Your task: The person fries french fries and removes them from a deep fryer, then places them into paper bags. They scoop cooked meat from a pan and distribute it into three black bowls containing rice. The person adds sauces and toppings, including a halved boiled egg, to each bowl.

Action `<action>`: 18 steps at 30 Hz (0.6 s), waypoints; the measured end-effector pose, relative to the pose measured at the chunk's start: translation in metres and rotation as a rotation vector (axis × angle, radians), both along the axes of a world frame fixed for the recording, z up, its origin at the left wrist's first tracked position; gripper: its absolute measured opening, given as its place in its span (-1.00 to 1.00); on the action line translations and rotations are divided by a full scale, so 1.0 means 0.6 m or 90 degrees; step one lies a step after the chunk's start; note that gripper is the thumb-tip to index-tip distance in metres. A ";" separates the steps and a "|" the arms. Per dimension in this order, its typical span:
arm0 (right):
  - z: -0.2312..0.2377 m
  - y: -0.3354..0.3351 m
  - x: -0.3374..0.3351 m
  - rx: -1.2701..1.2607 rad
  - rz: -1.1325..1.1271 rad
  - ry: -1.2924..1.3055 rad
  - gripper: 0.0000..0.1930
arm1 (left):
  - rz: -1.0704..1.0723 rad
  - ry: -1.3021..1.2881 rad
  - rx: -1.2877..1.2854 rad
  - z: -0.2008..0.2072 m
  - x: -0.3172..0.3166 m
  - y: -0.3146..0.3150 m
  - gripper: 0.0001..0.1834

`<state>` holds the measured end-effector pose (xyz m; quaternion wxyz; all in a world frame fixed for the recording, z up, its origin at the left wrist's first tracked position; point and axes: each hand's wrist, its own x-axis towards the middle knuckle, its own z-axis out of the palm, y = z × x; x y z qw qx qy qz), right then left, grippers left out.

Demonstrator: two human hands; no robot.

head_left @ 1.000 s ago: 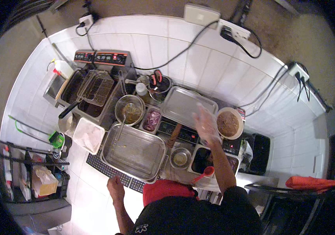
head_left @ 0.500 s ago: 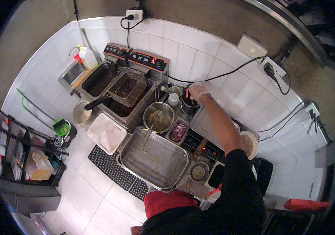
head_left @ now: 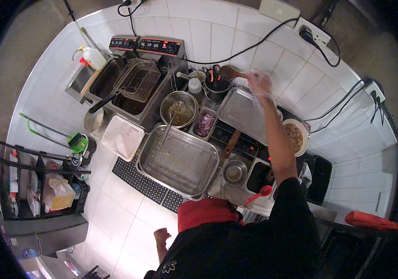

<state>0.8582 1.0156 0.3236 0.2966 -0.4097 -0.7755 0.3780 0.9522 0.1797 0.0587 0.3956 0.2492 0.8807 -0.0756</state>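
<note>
My right hand [head_left: 259, 84], in a clear plastic glove, is closed round the handle of a wooden spoon [head_left: 228, 72]. The spoon's round brown bowl points left, over the far right side of a dark pot [head_left: 216, 92]. Red-orange parts stick up at that pot's far rim. Below my right forearm lies a shallow metal tray [head_left: 242, 110]. My left hand [head_left: 161, 235] hangs low over the floor beside my body, curled into a fist with nothing visible in it.
A double fryer holds a wire basket [head_left: 139, 81]. Nearer stand a mixing bowl [head_left: 165, 108], sliced onions [head_left: 204, 124], a large rack-lined tray [head_left: 148, 144] and a white tub [head_left: 123, 138]. A bowl of brown food [head_left: 294, 136] and a red spoon [head_left: 265, 191] sit to the right.
My right hand has moved right, away from the pot, and the wooden spoon now shows in it. More of my left hand has come into view. The whole view has shifted slightly.
</note>
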 end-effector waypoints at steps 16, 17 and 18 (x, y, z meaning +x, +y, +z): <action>-0.015 -0.159 0.618 -0.649 0.063 0.321 -0.65 | 0.206 0.131 0.400 0.094 -0.043 0.240 -0.64; -0.020 -0.144 0.642 -0.610 -0.013 0.189 -0.68 | 0.297 0.062 0.358 0.092 -0.042 0.247 -0.63; -0.029 -0.134 0.662 -0.557 -0.092 0.048 -0.66 | 0.295 0.063 0.355 0.089 -0.039 0.248 -0.63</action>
